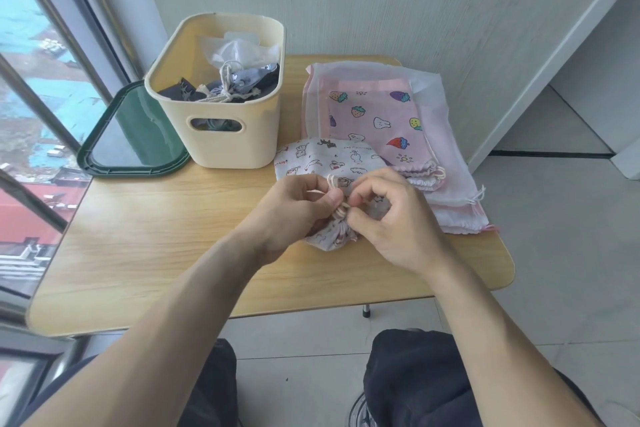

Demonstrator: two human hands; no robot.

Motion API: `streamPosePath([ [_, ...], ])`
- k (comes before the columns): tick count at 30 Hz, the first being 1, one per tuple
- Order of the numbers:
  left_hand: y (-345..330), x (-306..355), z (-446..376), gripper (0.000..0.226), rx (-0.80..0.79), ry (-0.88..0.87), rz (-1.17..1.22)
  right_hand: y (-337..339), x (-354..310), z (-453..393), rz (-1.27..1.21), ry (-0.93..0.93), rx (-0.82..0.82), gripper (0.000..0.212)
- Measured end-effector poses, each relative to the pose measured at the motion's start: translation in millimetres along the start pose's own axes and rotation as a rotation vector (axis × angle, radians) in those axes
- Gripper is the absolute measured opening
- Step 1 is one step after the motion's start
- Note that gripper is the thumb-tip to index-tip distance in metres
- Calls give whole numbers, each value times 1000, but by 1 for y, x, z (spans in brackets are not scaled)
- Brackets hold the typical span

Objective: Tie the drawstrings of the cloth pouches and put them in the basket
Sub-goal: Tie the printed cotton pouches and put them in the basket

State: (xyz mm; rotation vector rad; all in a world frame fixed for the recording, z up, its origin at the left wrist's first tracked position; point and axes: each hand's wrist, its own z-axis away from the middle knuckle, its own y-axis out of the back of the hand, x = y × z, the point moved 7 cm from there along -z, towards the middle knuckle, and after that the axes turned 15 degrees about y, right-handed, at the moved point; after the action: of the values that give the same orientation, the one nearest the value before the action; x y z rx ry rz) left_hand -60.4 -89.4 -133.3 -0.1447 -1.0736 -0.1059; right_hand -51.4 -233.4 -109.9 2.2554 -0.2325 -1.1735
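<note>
Mid-knot: the left hand (298,208) and right hand (388,218) both pinched the cream cotton drawstring (337,196) atop the white animal-print cloth pouch (325,159). Cinching looked next, then the cream plastic basket (221,135).

Bare counter (156,236) lies left of the hands; the basket (221,135) blocks the back-left, stacked pouches (381,114) crowd the right.

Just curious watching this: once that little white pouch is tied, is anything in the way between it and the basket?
Nothing visible blocks it. The white pouch, held by the left hand and right hand, lies just right of the basket, with bare table around. The basket is open on top, already holding tied pouches, with room left.
</note>
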Motion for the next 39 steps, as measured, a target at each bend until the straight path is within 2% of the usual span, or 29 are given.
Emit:
streamPosePath([
  [4, 6, -11, -5, 21, 38, 148, 152, 12, -12, 2, 98, 125, 130, 10],
  [7, 5, -14, -7, 18, 16, 180, 247, 8, -25, 4, 145, 241, 109, 10],
  [10, 3, -14, -7, 8, 7, 192, 265, 4, -25, 2, 228, 267, 83, 12],
  [13, 5, -13, -7, 7, 35, 191, 238, -1, -23, 0, 260, 239, 6, 11],
  [16, 11, -14, -8, 19, 92, 174, 214, -13, -21, 4, 247, 152, -183, 12],
  [20, 26, -8, -10, 26, 322, 15, 104, -21, -27, 11, 331, 108, -331, 14],
  [23, 28, -2, -9, 26, 404, -74, 28, -25, -36, 16, 405, 102, -376, 17],
  [31, 29, -15, -16, 22, 498, -36, -32, -32, -41, 28, 410, 103, -542, 16],
  [37, 26, -16, -19, 25, 507, -67, -86, -31, -38, 31, 406, 98, -581, 19],
  [39, 26, -10, -17, 22, 506, -103, -201, -28, -33, 29, 313, 42, -530, 20],
])
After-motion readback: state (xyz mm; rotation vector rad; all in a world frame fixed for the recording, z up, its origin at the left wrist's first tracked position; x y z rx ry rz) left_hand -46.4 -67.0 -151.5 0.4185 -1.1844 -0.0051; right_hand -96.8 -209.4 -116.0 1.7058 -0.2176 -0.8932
